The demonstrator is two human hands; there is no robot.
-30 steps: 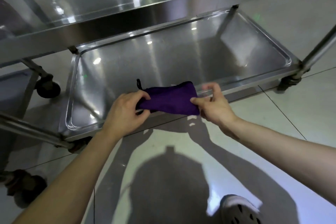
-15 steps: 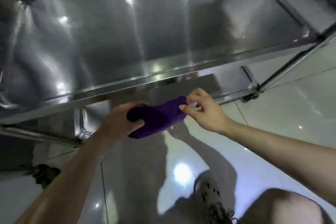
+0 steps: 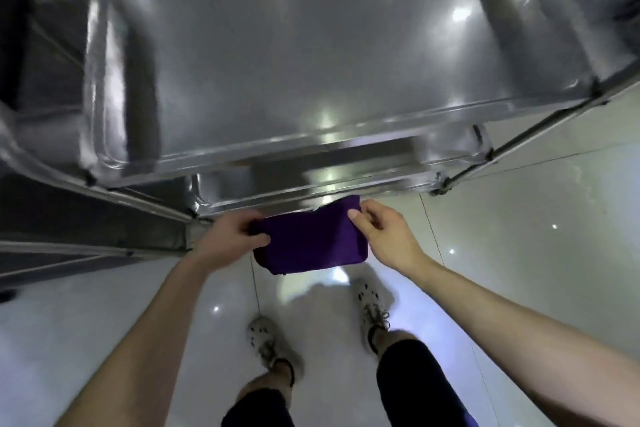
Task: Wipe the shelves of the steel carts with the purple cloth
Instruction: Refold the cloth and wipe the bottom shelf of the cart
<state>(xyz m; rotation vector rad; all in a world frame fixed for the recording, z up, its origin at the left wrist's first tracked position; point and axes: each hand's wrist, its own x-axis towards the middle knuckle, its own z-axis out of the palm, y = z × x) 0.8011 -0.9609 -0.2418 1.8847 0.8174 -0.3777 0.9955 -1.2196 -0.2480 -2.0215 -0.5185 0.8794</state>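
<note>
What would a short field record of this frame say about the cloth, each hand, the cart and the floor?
cloth: purple cloth, folded, held up between both hands at the cart's near edge
left hand: left hand grips the cloth's left end
right hand: right hand pinches its upper right corner
cart: steel cart, top shelf bare and blurred, only a strip of the lower shelf in view
floor: pale glossy tiled floor, with the person's shoes below the cloth
wiping: cloth on neither shelf

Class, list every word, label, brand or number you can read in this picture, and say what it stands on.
None can be read. The purple cloth, the steel cart, the shoes and the floor show no writing; the cart is blurred by motion.
</note>
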